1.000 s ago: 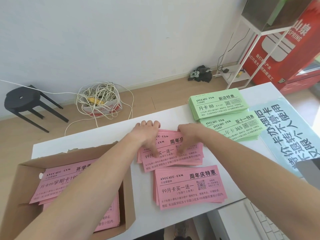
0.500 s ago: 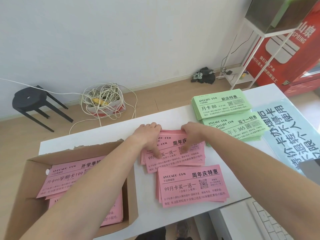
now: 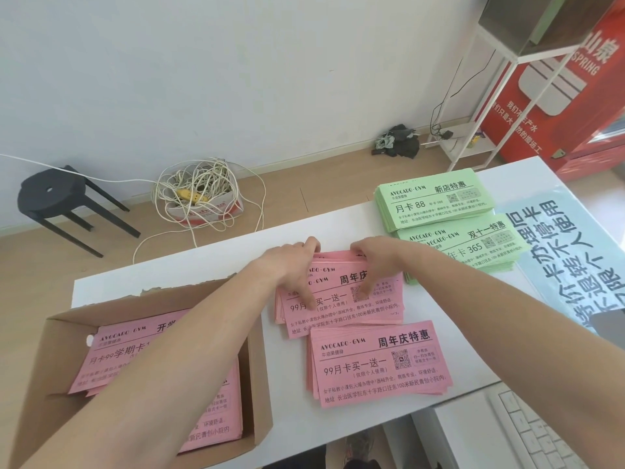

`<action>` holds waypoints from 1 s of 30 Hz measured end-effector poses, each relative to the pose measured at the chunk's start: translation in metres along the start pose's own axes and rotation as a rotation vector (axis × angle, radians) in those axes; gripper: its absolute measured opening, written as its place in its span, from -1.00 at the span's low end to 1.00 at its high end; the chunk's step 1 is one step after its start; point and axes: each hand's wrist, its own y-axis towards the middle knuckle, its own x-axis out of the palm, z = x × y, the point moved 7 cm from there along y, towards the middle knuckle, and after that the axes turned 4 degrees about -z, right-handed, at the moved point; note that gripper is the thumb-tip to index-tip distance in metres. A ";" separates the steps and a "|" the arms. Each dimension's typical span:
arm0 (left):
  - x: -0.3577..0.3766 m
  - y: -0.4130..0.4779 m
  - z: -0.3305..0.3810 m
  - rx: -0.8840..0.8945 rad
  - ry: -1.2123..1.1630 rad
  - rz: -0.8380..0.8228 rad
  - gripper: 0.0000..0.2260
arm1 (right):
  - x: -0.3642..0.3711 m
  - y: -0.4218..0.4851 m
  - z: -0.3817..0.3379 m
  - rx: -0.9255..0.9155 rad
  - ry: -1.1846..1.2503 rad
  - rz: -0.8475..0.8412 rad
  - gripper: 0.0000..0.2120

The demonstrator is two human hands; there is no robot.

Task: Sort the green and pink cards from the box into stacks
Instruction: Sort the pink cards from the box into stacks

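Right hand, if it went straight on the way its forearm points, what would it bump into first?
Probably the left hand: the right hand points leftward along the far pink stack both hold, with only a small gap between them. Depth is unclear.

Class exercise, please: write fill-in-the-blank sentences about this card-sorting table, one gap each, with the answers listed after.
1. The left hand and right hand both grip the far stack of paper cards, whose colour is ____.
2. The two stacks of green paper cards lie to the ____ of the pink ones.
3. The unsorted pink cards lie inside the open brown cardboard ____.
4. On the white table, the number of pink stacks is ____.
Answers: pink; right; box; two.
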 end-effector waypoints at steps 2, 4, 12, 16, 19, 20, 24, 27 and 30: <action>-0.002 -0.002 0.000 0.008 0.013 0.017 0.05 | -0.001 -0.002 0.000 0.004 -0.022 0.014 -0.34; -0.005 -0.006 -0.001 0.015 -0.013 0.010 -0.03 | -0.002 -0.006 -0.001 0.002 -0.025 0.028 -0.29; -0.019 -0.023 -0.013 0.001 -0.167 0.058 -0.48 | -0.009 -0.017 -0.010 -0.001 -0.040 0.069 -0.30; -0.041 -0.041 -0.017 -0.033 -0.112 0.241 -0.47 | -0.034 -0.032 -0.022 0.000 -0.241 0.298 -0.30; -0.061 -0.055 -0.019 -0.066 -0.035 0.461 -0.47 | -0.052 -0.037 -0.025 0.023 -0.340 0.518 -0.25; -0.064 -0.058 -0.018 -0.077 -0.018 0.523 -0.49 | -0.054 -0.038 -0.025 0.024 -0.349 0.574 -0.25; -0.053 -0.058 -0.015 -0.095 -0.044 0.616 -0.58 | -0.047 -0.037 -0.023 0.010 -0.336 0.669 -0.31; -0.046 -0.057 -0.017 -0.116 -0.113 0.655 -0.64 | -0.042 -0.037 -0.020 0.001 -0.285 0.713 -0.35; -0.041 -0.058 -0.019 -0.124 -0.157 0.606 -0.65 | -0.040 -0.041 -0.014 0.009 -0.286 0.703 -0.43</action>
